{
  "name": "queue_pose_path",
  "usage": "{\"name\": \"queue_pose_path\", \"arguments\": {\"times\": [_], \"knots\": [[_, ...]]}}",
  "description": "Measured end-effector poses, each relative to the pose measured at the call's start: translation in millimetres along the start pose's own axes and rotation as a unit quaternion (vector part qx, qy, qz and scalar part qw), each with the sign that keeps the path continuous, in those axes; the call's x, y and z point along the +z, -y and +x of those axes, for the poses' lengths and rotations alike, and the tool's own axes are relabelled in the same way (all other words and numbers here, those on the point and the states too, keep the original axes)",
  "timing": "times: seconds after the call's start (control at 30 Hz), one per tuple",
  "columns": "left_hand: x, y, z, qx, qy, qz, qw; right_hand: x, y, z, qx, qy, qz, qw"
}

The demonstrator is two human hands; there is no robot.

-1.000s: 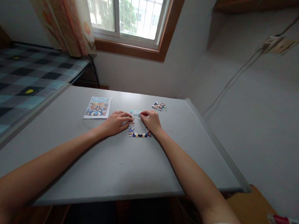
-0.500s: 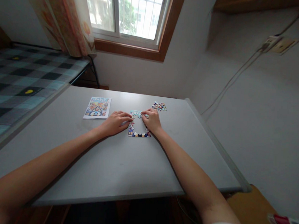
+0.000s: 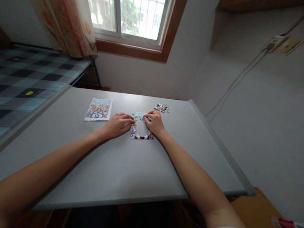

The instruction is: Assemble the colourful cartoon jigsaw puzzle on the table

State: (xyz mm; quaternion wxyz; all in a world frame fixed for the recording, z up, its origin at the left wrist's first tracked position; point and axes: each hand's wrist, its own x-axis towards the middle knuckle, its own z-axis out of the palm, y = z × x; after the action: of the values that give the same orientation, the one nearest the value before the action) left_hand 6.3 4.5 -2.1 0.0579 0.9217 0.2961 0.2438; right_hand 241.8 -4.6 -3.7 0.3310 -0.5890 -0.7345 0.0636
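A small jigsaw frame (image 3: 140, 137), only its border assembled, lies on the grey table (image 3: 120, 166). My left hand (image 3: 118, 124) rests flat on the table, its fingertips touching the frame's left side. On the frame's right side sits my right hand (image 3: 154, 122), its fingers curled and pinched at the top edge strip (image 3: 137, 115); what they pinch is too small to make out. A pile of loose puzzle pieces (image 3: 162, 108) lies just beyond my right hand.
A colourful reference picture (image 3: 99, 109) lies to the left of my left hand. The table has a raised rim (image 3: 220, 149) along its right edge beside the wall. A checked bed (image 3: 23, 79) stands at the left, and a window (image 3: 130, 16) is behind.
My right hand has shifted slightly along the top edge of the frame. The left hand has stayed in place.
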Motion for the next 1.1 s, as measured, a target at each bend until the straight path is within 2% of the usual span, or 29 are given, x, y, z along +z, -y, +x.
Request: {"name": "queue_pose_path", "arguments": {"times": [0.17, 0.67, 0.93, 1.1], "knots": [[-0.1, 0.2, -0.1, 0.0, 0.001, 0.005, 1.0, 0.9, -1.3, 0.7, -0.011, -0.009, 0.003, 1.0], [-2.7, -2.9, 0.6, -0.005, -0.001, -0.007, 1.0, -2.2, 1.4, -0.1, -0.037, 0.047, -0.05, 0.997], [-2.5, -1.4, 0.3, -0.003, 0.005, 0.004, 1.0, -3.4, -2.4, 1.8, -0.01, -0.008, 0.006, 1.0], [-3.4, -2.2, 0.7, -0.005, 0.01, 0.009, 1.0, -2.1, -3.4, 1.8, -0.016, 0.005, 0.017, 1.0]]}}
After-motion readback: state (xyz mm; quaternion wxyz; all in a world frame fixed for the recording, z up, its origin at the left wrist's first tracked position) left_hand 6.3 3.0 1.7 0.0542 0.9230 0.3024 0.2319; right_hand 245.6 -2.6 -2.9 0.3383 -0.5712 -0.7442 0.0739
